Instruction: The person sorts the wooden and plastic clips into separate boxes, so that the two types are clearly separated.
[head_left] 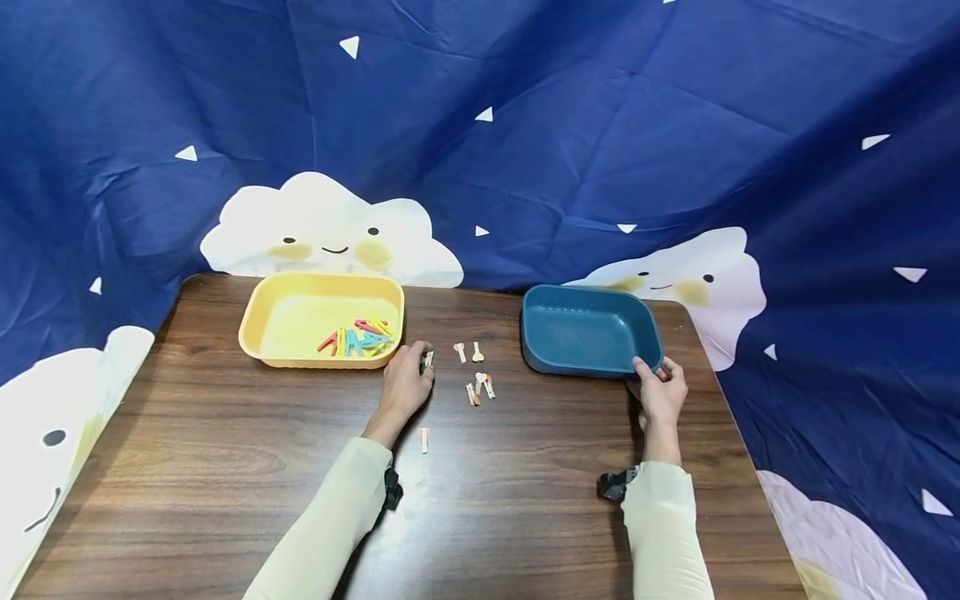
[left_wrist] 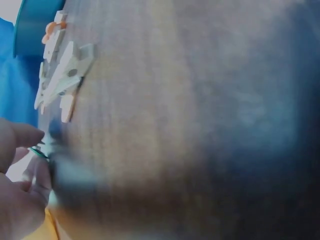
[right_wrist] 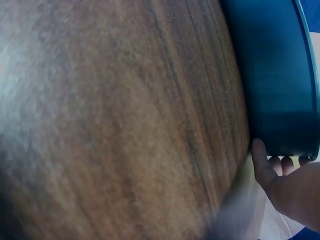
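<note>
My left hand (head_left: pixel 407 379) is beside the right end of the yellow bin (head_left: pixel 281 363), low over the table. Between its thumb and fingers it pinches a small pale clothespin (head_left: pixel 427 360) with a bit of green, mostly covered by the fingers. To the right lie several small wooden clothespins (head_left: pixel 472 394), some with heart-shaped or orange ends; the left wrist view shows a few of these clothespins (left_wrist: pixel 65 75) close up. My right hand (head_left: pixel 662 392) grips the near right corner of the blue bin (head_left: pixel 577 368), its thumb (right_wrist: pixel 258 152) against the wall.
Several colourful plastic clothespins (head_left: pixel 360 337) lie inside the yellow bin. One more small clothespin (head_left: pixel 424 440) lies nearer on the brown wooden table (head_left: pixel 525 500). A dark blue cloth (head_left: pixel 525 167) with clouds hangs behind the table's far edge.
</note>
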